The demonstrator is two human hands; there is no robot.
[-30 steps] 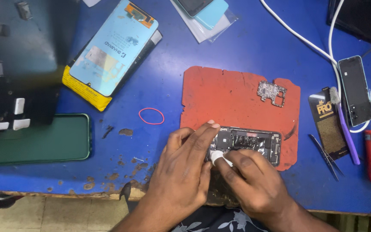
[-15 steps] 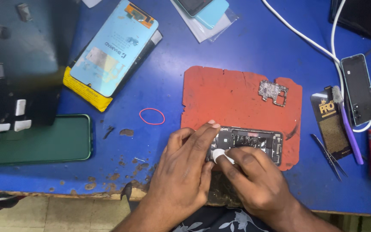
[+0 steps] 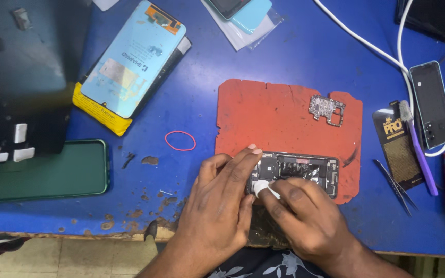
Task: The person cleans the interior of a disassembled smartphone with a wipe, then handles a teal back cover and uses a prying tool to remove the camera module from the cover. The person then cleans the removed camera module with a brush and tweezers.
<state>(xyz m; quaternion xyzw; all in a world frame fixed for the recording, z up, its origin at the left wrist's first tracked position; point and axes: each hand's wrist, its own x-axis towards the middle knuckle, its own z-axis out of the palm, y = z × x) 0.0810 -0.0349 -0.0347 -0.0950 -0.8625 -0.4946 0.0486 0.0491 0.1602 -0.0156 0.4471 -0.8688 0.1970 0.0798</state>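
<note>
Fingertips first: the right hand [image 3: 310,221] has its thumb and forefinger pinched shut on a small white wad [image 3: 264,189], cloth or tissue, hard to say which, and it's pressed onto the left end of the opened phone [image 3: 295,172]. The left hand [image 3: 217,211] isn't gripping anything; its fingers are stretched out fairly flat, tips resting on the phone's left edge and top-left corner, steadying it.

The phone lies back-off with its insides showing, dark parts and a silvery shield in the middle. Its long axis runs left to right across the view, roughly parallel to the table's near edge. Which end is the top can't be told for sure. It sits on the lower part of the ragged orange-red mat [image 3: 274,116], near the mat's bottom edge.

Both hands come in from the bottom, the left angled up and to the right, the right angled up and to the left, so they meet over the phone's left end, knuckles up.

Further out on the mat, a bare circuit board [image 3: 326,109] sits near the top right corner, well apart from the phone. A red rubber band [image 3: 180,140] lies on the blue table [image 3: 305,51] just left of the mat. Tweezers [image 3: 395,185] and a purple-handled brush [image 3: 418,149] lie off to the right.
</note>
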